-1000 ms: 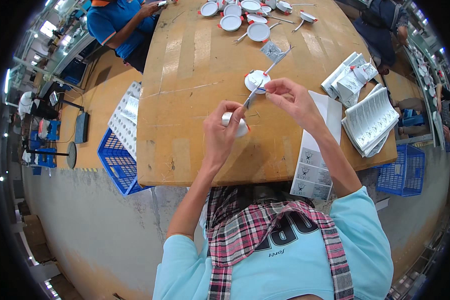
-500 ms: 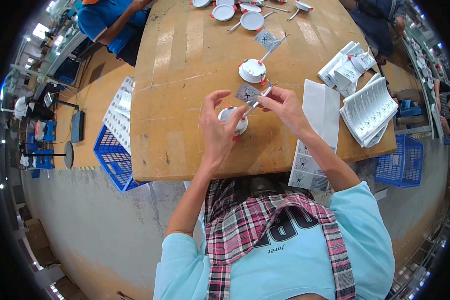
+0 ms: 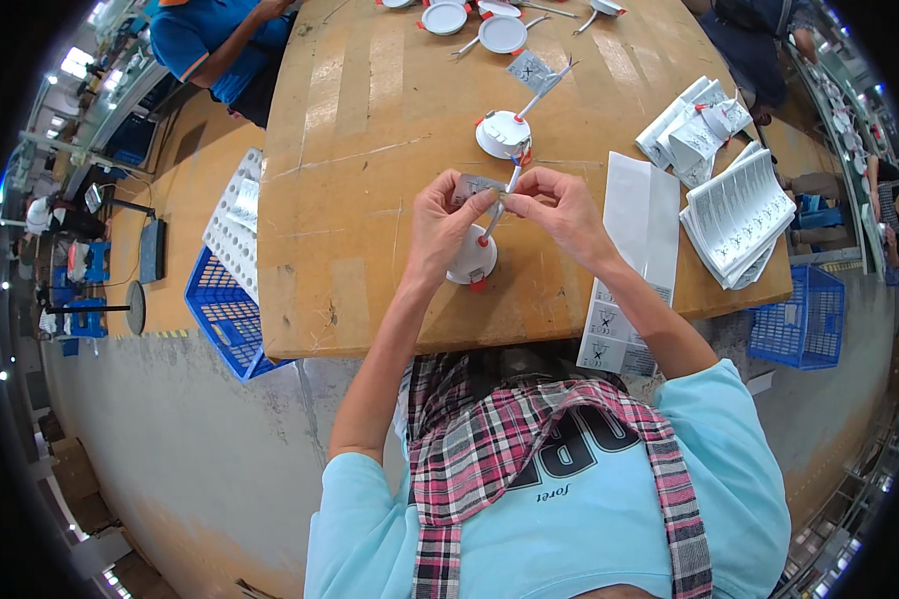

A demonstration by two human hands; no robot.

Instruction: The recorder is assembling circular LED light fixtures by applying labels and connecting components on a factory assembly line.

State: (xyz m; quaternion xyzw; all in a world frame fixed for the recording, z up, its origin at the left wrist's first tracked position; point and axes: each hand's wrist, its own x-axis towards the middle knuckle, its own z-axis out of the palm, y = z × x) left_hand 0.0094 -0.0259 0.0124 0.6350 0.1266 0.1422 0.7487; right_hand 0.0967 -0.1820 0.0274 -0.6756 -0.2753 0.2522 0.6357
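A silver-grey printed sticker label (image 3: pixel 477 187) wraps around the white cable (image 3: pixel 513 178) of a small round downlight (image 3: pixel 473 262). My left hand (image 3: pixel 447 228) is closed, pinching the label between thumb and fingers. From the other side my right hand (image 3: pixel 561 218) is closed too, its thumb and forefinger pinching where label and cable meet. The downlight rests on the table below my left fingers, partly hidden by them. Just beyond my hands, a second white downlight (image 3: pixel 502 134) with red clips lies with its cable up, a flag-like label (image 3: pixel 531 72) on it.
A sheet of labels (image 3: pixel 624 230) hangs over the near edge of the brown table (image 3: pixel 360 250). Folded leaflets (image 3: pixel 737 222) are stacked to its right. More downlights (image 3: pixel 502 35) lie at the far end. Blue crates (image 3: pixel 232 309) flank the table. A person in blue (image 3: pixel 210 45) is at far left.
My left hand has closed from spread fingers onto the label, which now lies folded lower by the cable. The downlight under my hands has shifted slightly nearer.
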